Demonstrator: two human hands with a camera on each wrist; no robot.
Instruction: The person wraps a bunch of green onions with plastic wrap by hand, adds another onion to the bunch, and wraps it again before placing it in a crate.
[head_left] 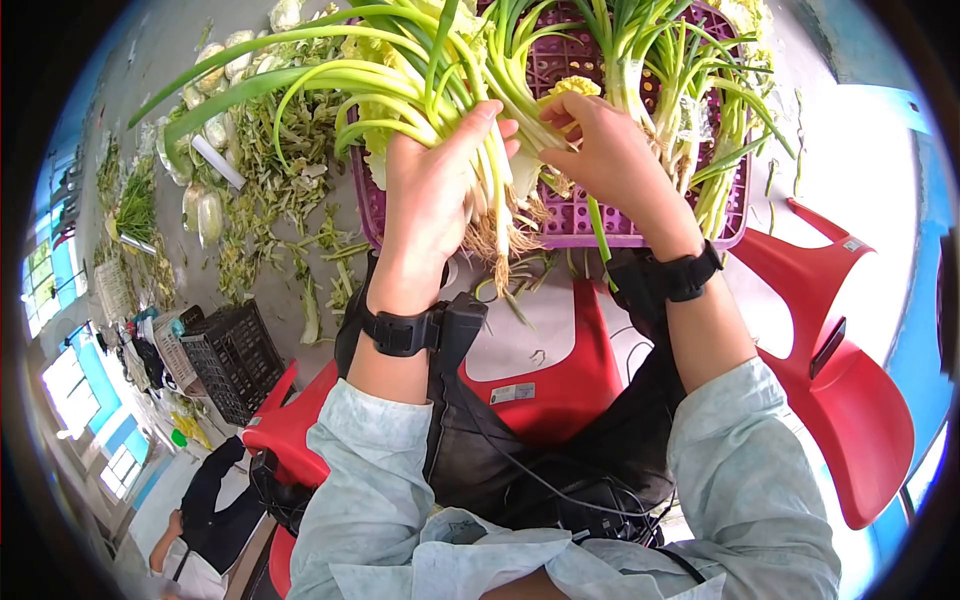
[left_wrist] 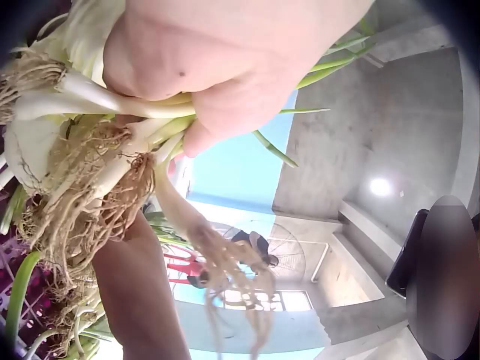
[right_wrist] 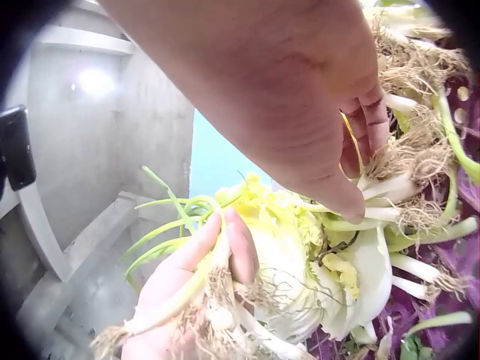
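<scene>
My left hand (head_left: pixel 425 190) grips a bunch of green onions (head_left: pixel 500 185), its thumb lying along the pale stems. Their roots hang below the hand, and the long green leaves spread up and to the left. Close by on the right, my right hand (head_left: pixel 620 160) has its thumb and curled fingers at the stems of more green onions (right_wrist: pixel 382 214); part of this grasp is hidden behind the hand. Between the hands sits a pale Chinese cabbage (right_wrist: pixel 285 292) with yellowish leaves. Beneath it all is a purple plastic crate (head_left: pixel 600 240), with further green onions (head_left: pixel 625 80) lying across it.
Trimmed leaves (head_left: pixel 285 150) and whole cabbages (head_left: pixel 210 215) cover the floor at left. A black crate (head_left: pixel 235 360) stands beyond them. One red chair (head_left: pixel 870 400) is at right, and red seat plastic (head_left: pixel 545 395) shows between the legs. Another person (head_left: pixel 215 500) is at lower left.
</scene>
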